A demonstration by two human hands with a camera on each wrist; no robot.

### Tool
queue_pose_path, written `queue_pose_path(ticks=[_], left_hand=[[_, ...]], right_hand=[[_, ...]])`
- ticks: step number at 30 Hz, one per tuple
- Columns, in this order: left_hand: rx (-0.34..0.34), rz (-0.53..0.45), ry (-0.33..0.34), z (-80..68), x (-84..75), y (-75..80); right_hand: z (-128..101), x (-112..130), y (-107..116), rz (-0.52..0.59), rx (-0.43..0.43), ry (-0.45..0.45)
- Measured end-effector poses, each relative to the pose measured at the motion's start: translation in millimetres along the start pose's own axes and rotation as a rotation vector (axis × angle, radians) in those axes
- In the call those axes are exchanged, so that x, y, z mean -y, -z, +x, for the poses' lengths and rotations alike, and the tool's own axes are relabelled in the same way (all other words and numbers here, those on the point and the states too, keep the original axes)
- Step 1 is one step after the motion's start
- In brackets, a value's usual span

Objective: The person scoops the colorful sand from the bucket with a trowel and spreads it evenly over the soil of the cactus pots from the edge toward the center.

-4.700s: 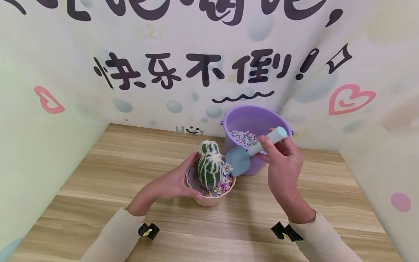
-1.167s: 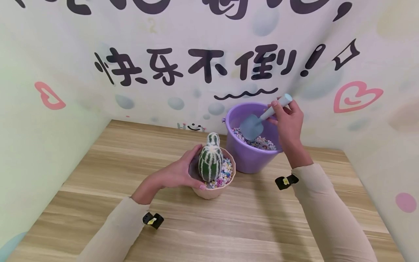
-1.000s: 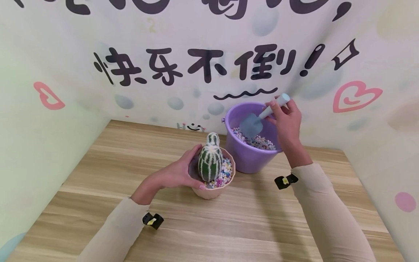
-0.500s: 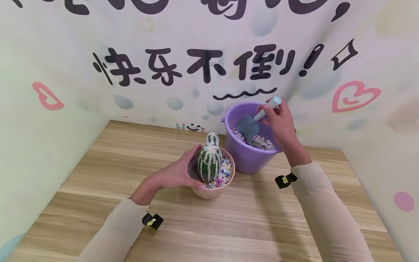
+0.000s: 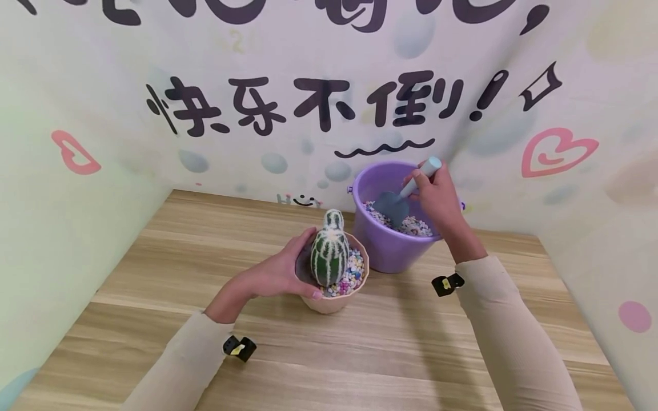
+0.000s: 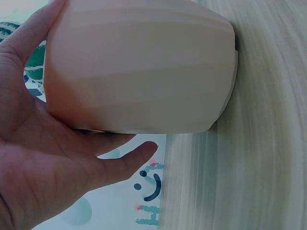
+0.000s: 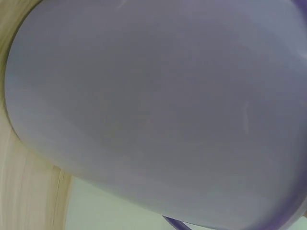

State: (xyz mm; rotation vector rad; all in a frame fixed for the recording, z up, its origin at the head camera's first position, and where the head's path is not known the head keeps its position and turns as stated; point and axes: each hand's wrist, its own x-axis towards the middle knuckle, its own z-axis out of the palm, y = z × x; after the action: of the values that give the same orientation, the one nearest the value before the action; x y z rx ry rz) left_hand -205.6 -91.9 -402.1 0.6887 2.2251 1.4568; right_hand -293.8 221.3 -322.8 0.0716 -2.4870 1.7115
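In the head view a round green cactus (image 5: pixel 329 264) with white ridges stands in a pale pink flower pot (image 5: pixel 329 305). Colourful pebbles (image 5: pixel 352 277) fill the pot's right side. My left hand (image 5: pixel 277 274) holds the pot by its left side, thumb at the front rim. The left wrist view shows the pot's faceted wall (image 6: pixel 144 67) against that hand's fingers. My right hand (image 5: pixel 439 194) grips the handle of a light blue toy shovel (image 5: pixel 393 208), its blade down at the pebbles inside a purple bucket (image 5: pixel 393 251). The bucket's wall (image 7: pixel 153 105) fills most of the right wrist view, which does not show the hand.
Everything stands on a wood-grain table (image 5: pixel 319 365). Right behind the bucket rises a white printed cloth (image 5: pixel 231 165) with black lettering, and pale walls close off both sides. The bucket stands just behind and to the right of the pot.
The shovel was beside the pot's rim at first, then over in the bucket. Over the last second my right hand has shifted left and down, lowering the blade into the pebbles. My left hand keeps holding the pot.
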Motion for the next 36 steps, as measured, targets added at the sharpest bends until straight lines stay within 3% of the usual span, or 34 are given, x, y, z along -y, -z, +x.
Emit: queue_pose_path(ticks=[14,36], left_hand=[[-0.003,0.014,-0.011,1.7,2.2,-0.7],[-0.002,0.004,-0.027,1.5,2.9,0.1]], right_hand=[[0,4,1,-0.089,-0.225,-0.161],[5,2,9,0.173,-0.234,-0.313]])
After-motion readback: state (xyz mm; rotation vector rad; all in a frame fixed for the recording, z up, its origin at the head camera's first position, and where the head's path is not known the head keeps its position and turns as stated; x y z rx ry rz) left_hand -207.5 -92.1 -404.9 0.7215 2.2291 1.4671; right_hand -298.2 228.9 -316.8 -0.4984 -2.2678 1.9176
